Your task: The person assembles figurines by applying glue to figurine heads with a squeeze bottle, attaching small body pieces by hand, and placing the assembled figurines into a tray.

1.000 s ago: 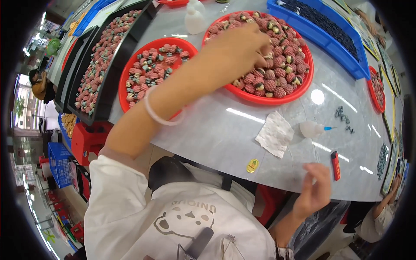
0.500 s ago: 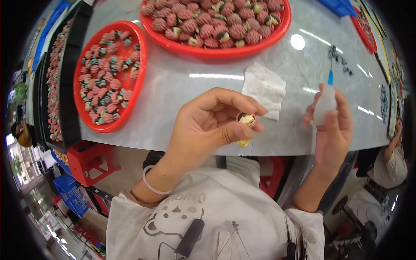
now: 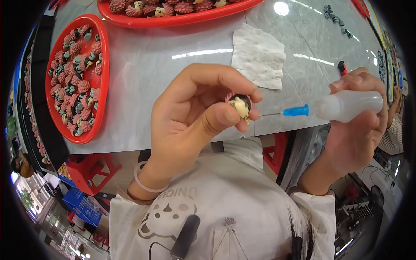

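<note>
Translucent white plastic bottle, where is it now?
The bottle is right of centre in the head view, gripped by the right hand, its thin blue-based needle pointing toward the left hand.

Bottle (image 3: 353,106) now sideways — needle (image 3: 272,114) near pink-and-black piece (image 3: 239,105)

The grey table (image 3: 143,91) carries red trays (image 3: 105,69) and white paper (image 3: 258,56)

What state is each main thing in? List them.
Left hand, grip closed
Pink-and-black piece, pinched in left hand
Right hand, grip closed
Squeeze bottle, tipped sideways in right hand
Blue-hubbed needle, pointing left
White tissue, creased, spread out
Smaller red tray, partly filled
Larger red tray, filled where visible
</note>
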Available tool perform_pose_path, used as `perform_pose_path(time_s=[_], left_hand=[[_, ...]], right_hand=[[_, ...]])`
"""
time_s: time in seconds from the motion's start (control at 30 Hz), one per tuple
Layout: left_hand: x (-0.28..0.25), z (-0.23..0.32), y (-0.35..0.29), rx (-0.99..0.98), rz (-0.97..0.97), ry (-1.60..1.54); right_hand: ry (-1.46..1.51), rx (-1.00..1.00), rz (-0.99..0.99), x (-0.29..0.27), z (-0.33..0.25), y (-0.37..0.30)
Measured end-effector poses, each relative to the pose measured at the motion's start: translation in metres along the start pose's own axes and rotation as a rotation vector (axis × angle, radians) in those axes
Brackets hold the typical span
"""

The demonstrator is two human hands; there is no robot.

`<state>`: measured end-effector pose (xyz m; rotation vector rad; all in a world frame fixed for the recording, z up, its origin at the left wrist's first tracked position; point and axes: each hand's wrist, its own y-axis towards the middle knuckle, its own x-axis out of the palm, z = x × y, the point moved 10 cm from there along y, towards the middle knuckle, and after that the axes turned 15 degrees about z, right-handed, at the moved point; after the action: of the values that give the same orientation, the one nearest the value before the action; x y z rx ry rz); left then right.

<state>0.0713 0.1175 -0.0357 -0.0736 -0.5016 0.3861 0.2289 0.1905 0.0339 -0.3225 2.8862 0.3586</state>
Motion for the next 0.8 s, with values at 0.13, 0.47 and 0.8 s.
perform_pose_path(time_s=[0.13, 0.47, 0.8], left_hand=[[0.001, -0.001, 0.000, -0.046, -0.001, -0.093], [-0.001, -0.005, 0.001, -0.095, 0.015, -0.043], [-0.003, -0.005, 0.001, -0.110, 0.010, -0.050]], right_hand=[[-0.008, 0.008, 0.034, 0.000, 0.000, -0.002], [-0.116, -0.123, -0.009, 0.009, -0.023, 0.001], [0.073, -0.173, -0.027, -0.014, -0.024, -0.012]])
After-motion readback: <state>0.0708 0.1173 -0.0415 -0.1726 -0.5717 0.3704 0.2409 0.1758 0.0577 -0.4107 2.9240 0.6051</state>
